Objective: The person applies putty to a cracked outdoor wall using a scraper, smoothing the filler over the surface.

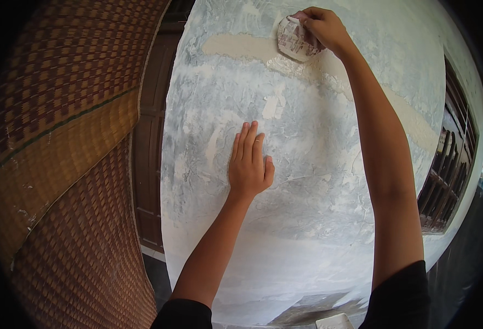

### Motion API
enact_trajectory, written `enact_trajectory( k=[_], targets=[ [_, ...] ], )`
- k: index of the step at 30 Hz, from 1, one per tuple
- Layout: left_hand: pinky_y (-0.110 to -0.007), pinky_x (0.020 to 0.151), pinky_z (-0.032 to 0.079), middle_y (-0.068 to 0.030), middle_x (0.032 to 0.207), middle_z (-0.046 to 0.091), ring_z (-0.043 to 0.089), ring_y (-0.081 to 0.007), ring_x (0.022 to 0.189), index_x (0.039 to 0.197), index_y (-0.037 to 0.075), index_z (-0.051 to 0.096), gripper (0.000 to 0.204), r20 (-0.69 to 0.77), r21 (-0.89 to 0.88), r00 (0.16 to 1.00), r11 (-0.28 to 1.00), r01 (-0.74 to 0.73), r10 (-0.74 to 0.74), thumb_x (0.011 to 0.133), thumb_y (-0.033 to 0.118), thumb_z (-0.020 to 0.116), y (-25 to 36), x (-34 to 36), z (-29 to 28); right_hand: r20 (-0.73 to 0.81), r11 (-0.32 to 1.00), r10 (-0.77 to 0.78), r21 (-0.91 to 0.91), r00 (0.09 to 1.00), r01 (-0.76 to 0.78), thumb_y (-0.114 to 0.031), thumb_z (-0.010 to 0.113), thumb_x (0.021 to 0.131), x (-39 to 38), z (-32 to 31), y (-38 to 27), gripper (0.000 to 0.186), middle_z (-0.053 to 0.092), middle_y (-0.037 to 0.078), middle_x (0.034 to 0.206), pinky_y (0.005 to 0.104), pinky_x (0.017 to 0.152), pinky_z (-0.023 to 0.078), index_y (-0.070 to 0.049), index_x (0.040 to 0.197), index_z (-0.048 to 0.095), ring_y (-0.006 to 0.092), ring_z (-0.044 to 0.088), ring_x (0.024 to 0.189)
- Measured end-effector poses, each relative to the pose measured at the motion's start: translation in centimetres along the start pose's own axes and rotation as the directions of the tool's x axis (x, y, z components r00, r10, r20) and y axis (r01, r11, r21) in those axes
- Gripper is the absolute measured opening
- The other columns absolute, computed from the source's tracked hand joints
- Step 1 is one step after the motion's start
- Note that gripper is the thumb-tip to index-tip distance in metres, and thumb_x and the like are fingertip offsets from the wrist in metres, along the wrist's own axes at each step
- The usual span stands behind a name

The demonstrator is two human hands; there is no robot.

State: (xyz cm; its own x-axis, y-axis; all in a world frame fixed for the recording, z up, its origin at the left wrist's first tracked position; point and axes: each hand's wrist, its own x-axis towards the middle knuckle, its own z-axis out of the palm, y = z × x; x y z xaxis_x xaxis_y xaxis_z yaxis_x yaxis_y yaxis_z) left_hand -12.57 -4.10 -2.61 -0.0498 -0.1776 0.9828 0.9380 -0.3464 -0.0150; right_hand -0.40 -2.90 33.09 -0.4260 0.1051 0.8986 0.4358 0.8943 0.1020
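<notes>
A grey-white wall with rough, patchy plaster fills the middle of the view. High on it, my right hand grips a flat, putty-smeared scraper by its upper edge, fingers closed round it. The scraper's face lies against or very near the wall, over a cream band of filler that runs across and down to the right. Lower and to the left, my left hand rests flat on the wall with its fingers stretched upward and the thumb apart. It holds nothing.
A woven brown and tan mat hangs along the left side. Between it and the wall stands a dark wooden door. At right is a dark window with bars. A pale, smeared object shows at the bottom edge.
</notes>
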Motion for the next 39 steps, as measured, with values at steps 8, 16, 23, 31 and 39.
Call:
enact_trajectory(
  k=[8, 16, 23, 31, 39],
  targets=[
    [-0.058, 0.115, 0.031, -0.0249, 0.149, 0.043, 0.037, -0.0442, 0.141, 0.129, -0.006, 0.050, 0.048, 0.002, 0.003, 1.000, 1.000, 0.004, -0.004, 0.086, 0.016, 0.051, -0.1, -0.1, -0.3, -0.028, 1.000, 0.005, -0.011, 1.000, -0.005, -0.030, 0.059, 0.095, -0.2, 0.5, 0.0, 0.030, 0.072, 0.004, 0.079, 0.0297, 0.058, 0.054, -0.013, 0.116, 0.072, 0.0131, 0.062, 0.054],
    [-0.058, 0.115, 0.031, -0.0251, 0.149, 0.043, 0.037, -0.0439, 0.142, 0.128, -0.006, 0.050, 0.048, 0.000, 0.002, 1.000, 1.000, 0.011, -0.011, 0.085, 0.015, 0.052, -0.3, -0.2, -0.3, -0.003, 0.987, -0.015, -0.157, 1.000, 0.014, -0.025, 0.058, 0.094, 0.3, 0.8, -1.0, 0.028, 0.071, 0.005, 0.077, 0.0276, 0.049, 0.051, -0.014, 0.116, 0.073, 0.0122, 0.061, 0.050],
    [-0.058, 0.115, 0.031, -0.0249, 0.149, 0.043, 0.037, -0.0438, 0.142, 0.128, -0.006, 0.050, 0.049, 0.002, -0.003, 1.000, 1.000, 0.013, -0.013, 0.085, 0.016, 0.051, -0.2, -0.1, -0.3, 0.144, 0.991, -0.053, -0.116, 0.988, 0.070, -0.021, 0.055, 0.096, -0.5, 0.5, -2.6, 0.028, 0.066, 0.005, 0.067, 0.0274, 0.043, 0.047, -0.006, 0.115, 0.070, 0.0114, 0.058, 0.048],
    [-0.058, 0.115, 0.031, -0.0246, 0.149, 0.043, 0.037, -0.0438, 0.142, 0.129, -0.005, 0.050, 0.049, 0.003, -0.003, 1.000, 1.000, 0.017, -0.017, 0.085, 0.016, 0.052, -0.3, -0.2, -0.4, 0.140, 0.984, -0.077, -0.147, 0.987, 0.098, -0.021, 0.056, 0.097, -1.0, 1.3, -3.0, 0.029, 0.068, 0.005, 0.069, 0.0280, 0.045, 0.049, -0.007, 0.117, 0.070, 0.0121, 0.059, 0.049],
    [-0.058, 0.115, 0.030, -0.0249, 0.150, 0.042, 0.036, -0.0437, 0.142, 0.129, -0.005, 0.050, 0.048, 0.005, -0.005, 1.000, 1.000, 0.011, -0.011, 0.086, 0.016, 0.050, -0.2, -0.2, -0.1, 0.149, 0.983, -0.182, 0.042, 0.972, 0.178, -0.025, 0.058, 0.096, 0.4, 0.8, -0.4, 0.032, 0.070, 0.007, 0.077, 0.0267, 0.047, 0.048, -0.007, 0.119, 0.070, 0.0127, 0.059, 0.049]
  ],
)
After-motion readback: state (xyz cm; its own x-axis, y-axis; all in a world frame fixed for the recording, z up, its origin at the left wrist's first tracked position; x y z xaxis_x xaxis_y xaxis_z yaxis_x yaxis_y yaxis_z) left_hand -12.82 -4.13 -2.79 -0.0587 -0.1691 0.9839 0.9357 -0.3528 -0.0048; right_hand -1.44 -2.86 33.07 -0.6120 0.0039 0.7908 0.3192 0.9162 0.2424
